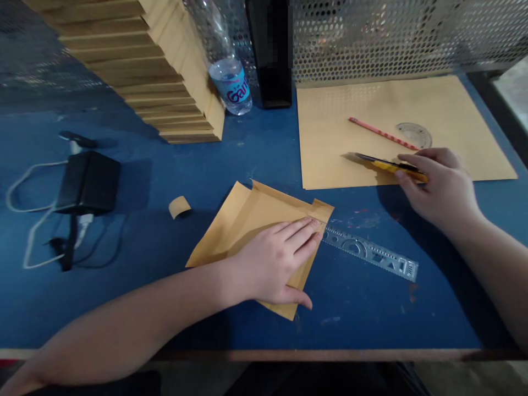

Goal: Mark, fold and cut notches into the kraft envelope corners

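My left hand (284, 256) lies flat on a folded piece of brown paper (235, 220), fingers stretched out and the thumb apart. Its fingertips rest over one end of a clear plastic ruler (383, 258), whose rest sticks out to the right across the blue table. In my right hand (441, 187) is a yellow utility knife (396, 168), held between thumb and fingers with its dark tip pointing left. Beneath the knife lie flat brown sheets (330, 132). On them are a red pencil (379, 132) and a clear protractor (416, 133).
A tall stack of folded brown paper (185, 110) stands at the back left, beside a water bottle (233, 88) and a black upright object (272, 60). A black box with cables (88, 181) sits at left. Near the folded paper lies a small scrap (179, 207). Perforated metal (391, 38) borders the back.
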`<state>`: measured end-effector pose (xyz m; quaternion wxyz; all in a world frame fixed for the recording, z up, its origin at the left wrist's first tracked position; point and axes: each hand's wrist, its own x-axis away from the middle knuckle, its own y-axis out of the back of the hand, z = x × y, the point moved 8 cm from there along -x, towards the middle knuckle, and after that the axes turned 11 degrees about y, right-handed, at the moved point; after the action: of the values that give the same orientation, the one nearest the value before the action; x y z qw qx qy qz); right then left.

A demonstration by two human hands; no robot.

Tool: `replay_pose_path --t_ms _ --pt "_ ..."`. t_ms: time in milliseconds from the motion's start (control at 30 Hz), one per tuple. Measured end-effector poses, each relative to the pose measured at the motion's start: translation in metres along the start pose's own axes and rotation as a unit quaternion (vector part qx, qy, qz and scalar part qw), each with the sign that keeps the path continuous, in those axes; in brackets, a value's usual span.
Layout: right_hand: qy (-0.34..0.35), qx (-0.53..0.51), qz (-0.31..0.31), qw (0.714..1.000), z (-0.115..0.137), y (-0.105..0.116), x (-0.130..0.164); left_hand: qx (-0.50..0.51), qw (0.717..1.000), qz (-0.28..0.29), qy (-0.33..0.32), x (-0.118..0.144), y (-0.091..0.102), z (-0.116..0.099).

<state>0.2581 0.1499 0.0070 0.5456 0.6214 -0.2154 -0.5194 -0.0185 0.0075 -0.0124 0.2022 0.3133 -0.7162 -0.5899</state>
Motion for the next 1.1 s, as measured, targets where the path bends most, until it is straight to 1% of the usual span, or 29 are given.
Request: replay_pose_path --t_ms 33,100,133,167,233,300,367,433,500,567,700,867,1000,1067,1100 --pt "0.006 -0.002 -0.017 1.000 0.006 0.007 -0.001 -0.001 1.000 0.000 0.001 0.000 0.000 0.000" --pt "0.044 -0.018 -0.042 0.998 0.030 0.020 -0.003 -0.003 1.000 0.002 -0.001 0.000 -0.001 0.000" --pt "0.071 -0.033 -0.039 0.996 0.046 0.024 -0.004 -0.004 1.000 0.002 -0.002 0.000 -0.001 -0.001" --pt "0.100 -0.061 -0.017 0.993 0.063 0.023 -0.006 -0.005 1.000 0.002 -0.003 0.000 -0.001 -0.001" --pt "0.143 -0.116 0.057 0.981 0.099 0.013 -0.009 -0.009 1.000 -0.002 -0.003 0.000 -0.001 -0.001" --pt "0.147 -0.149 0.140 0.968 0.126 -0.008 -0.012 -0.015 1.000 -0.011 -0.005 -0.001 0.000 -0.001" --pt "0.140 -0.142 0.182 0.963 0.144 -0.026 -0.015 -0.017 1.000 -0.021 -0.008 -0.001 0.001 -0.001" --pt "0.136 -0.120 0.197 0.964 0.154 -0.040 -0.018 -0.012 1.000 -0.027 -0.007 -0.001 0.001 -0.001" --pt "0.139 -0.113 0.205 0.962 0.158 -0.048 -0.021 -0.009 1.000 -0.026 -0.005 -0.001 0.001 -0.001" --pt "0.140 -0.118 0.205 0.962 0.155 -0.050 -0.023 -0.010 1.000 -0.021 -0.004 -0.001 0.001 -0.001" --pt "0.108 -0.129 0.179 0.969 0.133 -0.041 -0.028 -0.009 1.000 -0.005 -0.004 -0.001 0.000 -0.001" --pt "0.067 -0.194 0.157 0.966 0.115 -0.033 -0.035 -0.008 1.000 0.000 -0.003 -0.002 0.000 -0.001" --pt "-0.012 -0.233 0.128 0.964 0.099 -0.037 -0.053 -0.015 1.000 -0.012 -0.019 -0.001 -0.001 -0.001" --pt "-0.032 -0.262 0.127 0.956 0.099 -0.044 -0.068 -0.025 0.999 -0.017 -0.022 -0.001 -0.001 0.000" --pt "-0.032 -0.277 0.132 0.951 0.104 -0.048 -0.077 -0.030 0.999 -0.018 -0.022 -0.001 -0.001 0.001"
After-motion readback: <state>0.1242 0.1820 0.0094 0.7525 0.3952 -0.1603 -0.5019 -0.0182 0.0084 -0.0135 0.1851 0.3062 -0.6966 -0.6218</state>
